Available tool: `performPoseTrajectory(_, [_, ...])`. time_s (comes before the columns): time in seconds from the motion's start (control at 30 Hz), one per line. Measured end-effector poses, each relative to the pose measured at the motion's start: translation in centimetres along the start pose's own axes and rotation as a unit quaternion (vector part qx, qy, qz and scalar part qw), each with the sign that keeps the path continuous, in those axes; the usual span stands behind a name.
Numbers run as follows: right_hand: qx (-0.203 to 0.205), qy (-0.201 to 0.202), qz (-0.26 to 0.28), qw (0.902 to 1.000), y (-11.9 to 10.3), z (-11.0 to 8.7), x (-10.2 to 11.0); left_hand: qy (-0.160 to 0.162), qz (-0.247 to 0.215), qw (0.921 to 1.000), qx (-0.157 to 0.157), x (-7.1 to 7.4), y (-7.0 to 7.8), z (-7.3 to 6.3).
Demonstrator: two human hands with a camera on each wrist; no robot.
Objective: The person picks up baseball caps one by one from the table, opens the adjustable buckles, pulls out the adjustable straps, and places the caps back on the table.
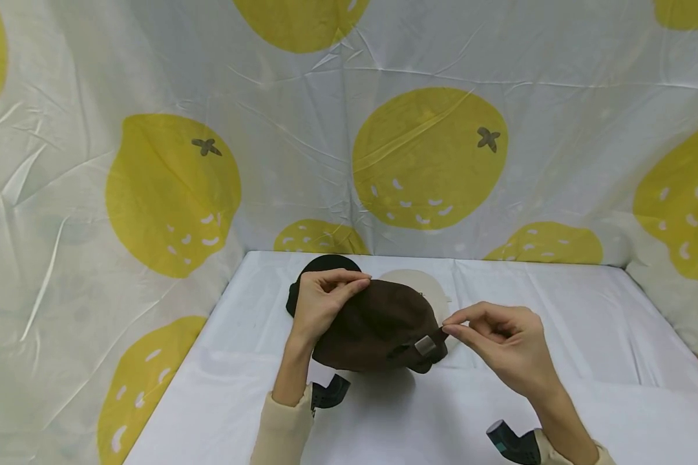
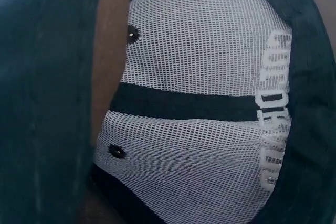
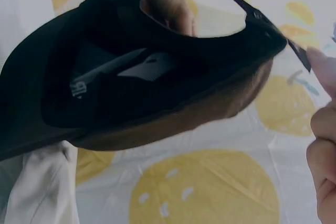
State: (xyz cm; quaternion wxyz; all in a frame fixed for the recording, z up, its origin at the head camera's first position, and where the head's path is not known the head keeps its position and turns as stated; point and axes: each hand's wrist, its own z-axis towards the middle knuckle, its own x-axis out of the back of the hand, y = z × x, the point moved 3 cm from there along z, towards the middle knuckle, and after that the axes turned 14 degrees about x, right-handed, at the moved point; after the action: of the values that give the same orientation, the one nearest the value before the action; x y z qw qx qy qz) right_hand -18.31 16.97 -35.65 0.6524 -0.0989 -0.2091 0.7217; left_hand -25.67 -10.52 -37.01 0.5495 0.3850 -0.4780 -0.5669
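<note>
A dark brown baseball cap (image 1: 378,323) is held up over the table. My left hand (image 1: 320,303) pinches its upper left edge between thumb and fingers. On the other side, my right hand (image 1: 506,342) pinches the tip of the adjusting strap (image 3: 299,55), beside a silver buckle (image 1: 425,345). The left wrist view looks into the cap at white mesh lining (image 2: 199,35) with dark bands and white lettering. Through the rear opening in the right wrist view, part of the left hand (image 3: 176,11) shows.
Behind the held cap, a black cap (image 1: 328,263) lies at left and an off-white cap (image 1: 419,279) at right, both partly hidden. A white cloth (image 1: 558,310) covers the table. Lemon-printed curtains (image 1: 291,155) hang at the back and sides.
</note>
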Motion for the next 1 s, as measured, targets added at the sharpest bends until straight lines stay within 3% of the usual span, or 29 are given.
performPoseTrajectory(0.13, [-0.017,0.031,-0.038,0.9986,-0.4,0.1,-0.6,0.006,0.004,0.9994,-0.033,-0.1,0.7,-0.4])
performPoseTrajectory(0.23, [-0.029,0.049,-0.064,0.9963,-0.6,0.2,-0.9,-0.008,0.008,0.9978,-0.065,-0.6,1.7,-1.2])
performPoseTrajectory(0.4, [-0.044,0.063,-0.072,0.9944,-1.0,0.3,-1.4,-0.069,-0.001,0.9923,-0.103,-2.4,3.7,-2.5])
performPoseTrajectory(0.53, [-0.027,0.064,-0.077,0.9946,-0.9,0.2,-1.7,-0.116,-0.007,0.9856,-0.123,-4.0,4.6,-3.3])
performPoseTrajectory(0.7, [0.003,0.069,-0.093,0.9933,-0.6,-0.1,-2.0,-0.152,-0.017,0.9807,-0.122,-5.4,5.0,-3.9])
performPoseTrajectory(1.0, [0.019,0.09,-0.067,0.9935,-0.4,-0.2,-2.4,-0.161,-0.044,0.9791,-0.117,-6.4,5.0,-4.0])
